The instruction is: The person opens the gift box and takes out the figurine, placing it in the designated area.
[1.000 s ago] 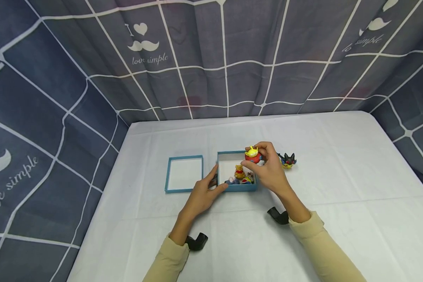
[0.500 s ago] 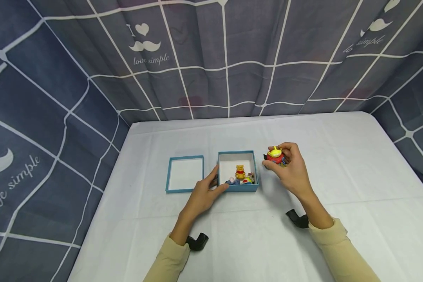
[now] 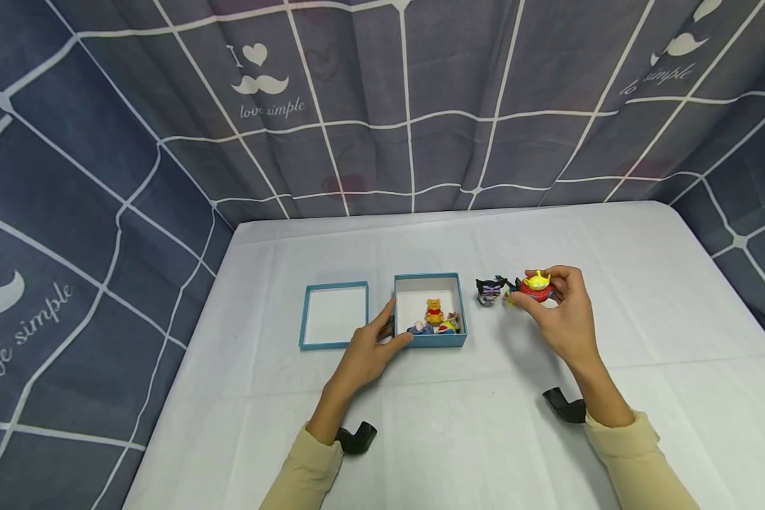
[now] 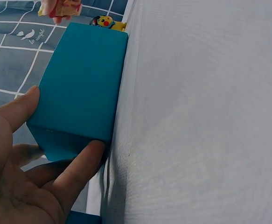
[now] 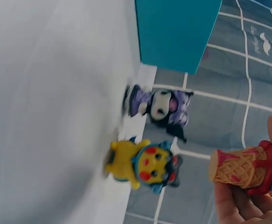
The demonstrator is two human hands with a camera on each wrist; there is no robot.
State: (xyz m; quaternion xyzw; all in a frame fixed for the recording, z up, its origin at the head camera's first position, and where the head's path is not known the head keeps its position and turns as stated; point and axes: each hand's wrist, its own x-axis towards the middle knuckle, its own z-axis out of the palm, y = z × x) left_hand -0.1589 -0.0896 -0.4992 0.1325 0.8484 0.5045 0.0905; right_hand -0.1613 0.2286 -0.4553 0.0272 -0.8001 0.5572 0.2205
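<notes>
My left hand [image 3: 365, 353] rests against the near left corner of a teal box [image 3: 436, 341], thumb at the front and straight fingers along the left side. Inside the box are a Winnie-the-Pooh figurine [image 3: 434, 312] and smaller figurines, among them a blue-grey one [image 3: 419, 328] and a colourful one [image 3: 449, 325]. My right hand [image 3: 570, 319] pinches an ice-cream-cone figurine [image 5: 247, 170] with a yellow top, clear of the tabletop. Just left of it stand a yellow red-cheeked figurine [image 5: 140, 163] and a black-and-purple figurine [image 5: 161, 107].
A shallow teal lid [image 3: 334, 347] lies to the left of the box, its white inside facing up. White cloth covers the table [image 3: 433, 439]. Dark grid-patterned curtains [image 3: 357, 92] rise behind and at both sides.
My right hand has carried the ice-cream-cone figurine rightward, from over the box to beside the two standing figurines. The left hand stays at the box.
</notes>
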